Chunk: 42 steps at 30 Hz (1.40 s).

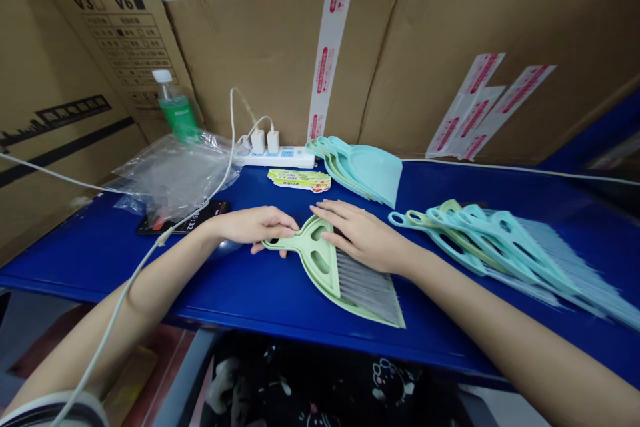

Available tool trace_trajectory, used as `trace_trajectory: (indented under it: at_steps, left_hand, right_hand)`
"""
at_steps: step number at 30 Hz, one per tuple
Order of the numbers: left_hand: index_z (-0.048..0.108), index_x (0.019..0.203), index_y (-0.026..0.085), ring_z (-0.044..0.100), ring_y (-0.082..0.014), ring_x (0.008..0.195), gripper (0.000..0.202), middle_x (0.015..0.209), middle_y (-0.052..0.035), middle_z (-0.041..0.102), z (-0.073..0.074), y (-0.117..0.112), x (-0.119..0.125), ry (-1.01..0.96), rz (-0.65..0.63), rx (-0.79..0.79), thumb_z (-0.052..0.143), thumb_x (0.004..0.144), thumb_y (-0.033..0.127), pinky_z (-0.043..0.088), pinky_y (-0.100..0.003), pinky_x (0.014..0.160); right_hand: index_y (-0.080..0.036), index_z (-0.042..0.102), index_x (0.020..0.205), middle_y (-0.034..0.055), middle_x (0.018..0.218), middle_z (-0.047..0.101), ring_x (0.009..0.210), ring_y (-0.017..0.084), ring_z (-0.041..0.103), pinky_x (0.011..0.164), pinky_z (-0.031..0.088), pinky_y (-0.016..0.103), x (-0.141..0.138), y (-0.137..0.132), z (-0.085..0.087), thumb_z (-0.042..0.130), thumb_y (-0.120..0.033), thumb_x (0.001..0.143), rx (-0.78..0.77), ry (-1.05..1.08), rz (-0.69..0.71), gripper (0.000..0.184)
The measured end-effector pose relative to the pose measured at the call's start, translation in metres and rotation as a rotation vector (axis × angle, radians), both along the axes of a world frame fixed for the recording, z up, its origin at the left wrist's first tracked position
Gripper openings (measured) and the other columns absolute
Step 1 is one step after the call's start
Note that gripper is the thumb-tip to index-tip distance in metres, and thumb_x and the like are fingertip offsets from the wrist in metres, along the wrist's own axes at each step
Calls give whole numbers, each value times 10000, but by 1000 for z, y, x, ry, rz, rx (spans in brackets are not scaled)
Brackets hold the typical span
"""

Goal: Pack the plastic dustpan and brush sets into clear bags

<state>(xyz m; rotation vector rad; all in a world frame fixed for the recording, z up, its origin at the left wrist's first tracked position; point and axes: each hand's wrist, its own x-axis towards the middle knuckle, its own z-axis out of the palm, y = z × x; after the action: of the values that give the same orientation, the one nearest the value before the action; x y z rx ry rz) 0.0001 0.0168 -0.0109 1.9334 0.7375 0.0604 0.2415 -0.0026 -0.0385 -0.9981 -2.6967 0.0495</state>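
A light green hand brush (327, 248) with grey bristles lies nested in a matching green dustpan (320, 287) near the front of the blue table. My left hand (255, 224) is closed round their stacked handles, thumb on top and fingers partly hidden beneath. Across the upper side of the brush head rests my right hand (367, 232), palm down with fingers stretched out; it covers part of the bristles. To the right, several blue and green hand brushes (520, 240) overlap in a row. Behind my hands, several nested dustpans (377, 170) lie stacked, a light blue one on top.
A white power strip (295, 158) with plugged-in chargers sits at the back, beside printed labels (300, 180). A clear plastic bag (175, 170) partly covers a phone (200, 217). A white cable (150, 250) crosses my left arm. A green-filled bottle (177, 110) stands before cardboard boxes (280, 53).
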Motion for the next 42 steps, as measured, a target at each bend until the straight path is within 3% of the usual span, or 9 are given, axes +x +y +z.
trace_trajectory:
  at_steps: [6, 10, 13, 19, 24, 28, 32, 37, 42]
  left_hand:
    - [602, 980, 128, 439, -24, 376, 294, 723, -13, 657, 1, 0, -2, 23, -18, -26, 457, 951, 383, 348, -107, 337]
    - [593, 946, 135, 453, -25, 380, 286, 723, -7, 655, 2, 0, -6, 41, -41, -33, 459, 950, 388, 356, -106, 343]
    - [566, 870, 135, 475, -33, 383, 299, 720, -8, 657, 3, -1, -7, 44, -64, -44, 451, 951, 399, 383, -119, 358]
    - [529, 794, 140, 496, -38, 398, 306, 671, 3, 640, 5, -2, -6, 25, -99, -45, 445, 953, 388, 391, -117, 373]
    - [534, 814, 141, 490, -40, 414, 282, 688, -1, 638, 1, -1, -6, 6, -98, -66, 441, 957, 366, 404, -122, 379]
    - [546, 837, 140, 497, -47, 440, 292, 686, -5, 636, -1, 0, -7, 8, -97, -71, 447, 957, 387, 411, -125, 388]
    - [537, 831, 141, 494, -49, 445, 304, 692, -8, 634, 1, -1, -6, 16, -89, -72, 445, 955, 404, 421, -128, 397]
    - [518, 816, 146, 500, -64, 455, 311, 691, -12, 623, 3, -1, -5, 11, -100, -87, 447, 947, 420, 442, -145, 398]
    - [530, 840, 144, 509, -70, 487, 346, 696, -16, 621, 1, 0, -5, 6, -87, -111, 459, 934, 469, 444, -146, 415]
  right_hand:
    - [-115, 569, 1265, 143, 1317, 578, 1227, 236, 524, 979, 479, 440, 7, 11, -1, 296, -251, 957, 180, -4, -99, 434]
    - [-80, 644, 1152, 177, 1300, 582, 1239, 275, 509, 1009, 446, 478, 12, 22, -1, 339, -126, 903, 329, -104, -113, 396]
    - [-52, 654, 1129, 194, 1314, 566, 1270, 295, 471, 1034, 417, 484, 10, 30, 2, 365, -49, 843, 355, -213, -104, 407]
    - [-106, 679, 1102, 159, 1320, 570, 1287, 306, 449, 1001, 431, 522, 5, 48, 10, 383, -19, 794, 271, -367, -56, 436]
    - [-175, 690, 1088, 111, 1241, 639, 1269, 288, 473, 1006, 401, 543, 0, 56, 10, 370, 12, 791, 232, -322, -41, 475]
    - [-177, 720, 980, 109, 1095, 707, 1222, 284, 513, 1012, 380, 525, -4, 50, 20, 378, 7, 809, 239, -276, -16, 425]
    - [-218, 722, 861, 67, 943, 738, 1018, 242, 624, 980, 401, 471, -1, 35, 38, 400, -34, 829, 284, -241, 14, 373]
    - [-219, 676, 811, 47, 807, 722, 764, 190, 648, 755, 479, 351, 11, 11, 47, 396, -170, 876, 206, -43, -29, 292]
    - [-206, 609, 963, 36, 783, 689, 645, 159, 610, 577, 435, 277, 15, -10, 46, 409, -203, 850, -21, 75, -42, 229]
